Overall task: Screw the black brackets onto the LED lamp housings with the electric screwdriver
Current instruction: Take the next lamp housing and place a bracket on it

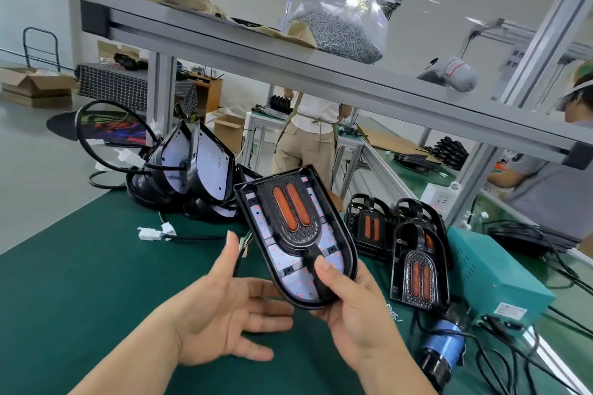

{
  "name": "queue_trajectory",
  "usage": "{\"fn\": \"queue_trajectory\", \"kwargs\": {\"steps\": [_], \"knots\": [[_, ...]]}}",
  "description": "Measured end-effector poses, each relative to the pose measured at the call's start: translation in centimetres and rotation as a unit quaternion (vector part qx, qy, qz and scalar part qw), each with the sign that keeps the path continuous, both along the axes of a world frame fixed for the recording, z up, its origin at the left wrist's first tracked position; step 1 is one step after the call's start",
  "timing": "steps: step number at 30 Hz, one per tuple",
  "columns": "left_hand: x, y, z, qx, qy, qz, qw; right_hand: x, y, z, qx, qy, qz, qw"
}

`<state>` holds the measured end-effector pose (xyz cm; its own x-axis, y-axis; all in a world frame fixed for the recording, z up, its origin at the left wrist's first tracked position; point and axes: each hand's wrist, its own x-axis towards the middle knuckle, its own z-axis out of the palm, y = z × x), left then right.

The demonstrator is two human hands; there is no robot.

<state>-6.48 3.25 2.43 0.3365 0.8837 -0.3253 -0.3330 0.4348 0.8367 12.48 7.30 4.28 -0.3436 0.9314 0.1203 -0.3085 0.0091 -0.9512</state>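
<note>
My right hand (353, 308) grips the lower end of an LED lamp housing (288, 269) held up over the green mat, thumb pressed on the stem of the black bracket (296, 218) with two orange strips seated in it. My left hand (221, 308) hovers open just left of the housing, palm up, fingers spread, touching nothing. The electric screwdriver (441, 349), blue and black, lies on the mat at lower right. Housings without brackets (205, 167) lean in a pile at the back left. Housings with brackets (417, 266) stand to the right.
A teal power supply box (500, 276) with cables sits at the right. White connectors (157, 232) on a black cable lie on the mat (80, 266). Loose screws (393, 313) lie near the screwdriver. An aluminium shelf (288, 64) overhead carries a bag of screws (346, 32). People work at benches behind.
</note>
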Motion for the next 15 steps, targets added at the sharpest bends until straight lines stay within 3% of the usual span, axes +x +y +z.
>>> {"fn": "queue_trajectory", "kwargs": {"steps": [6,10,13,15], "knots": [[-3.4,1.1,-0.7,0.036,-0.006,0.239,0.970,0.8,0.1,0.0,0.029,-0.073,0.087,0.993],[-7.4,0.7,-0.7,0.101,0.025,0.462,0.881,0.9,-0.1,-0.6,-0.015,-0.174,0.118,0.978],[-8.4,0.7,-1.0,0.111,-0.022,0.468,0.877,0.5,-0.2,-1.3,-0.056,-0.242,0.094,0.964],[-7.5,1.1,-1.3,0.087,0.088,0.457,0.881,0.4,-0.1,-1.5,-0.077,-0.251,0.076,0.962]]}}
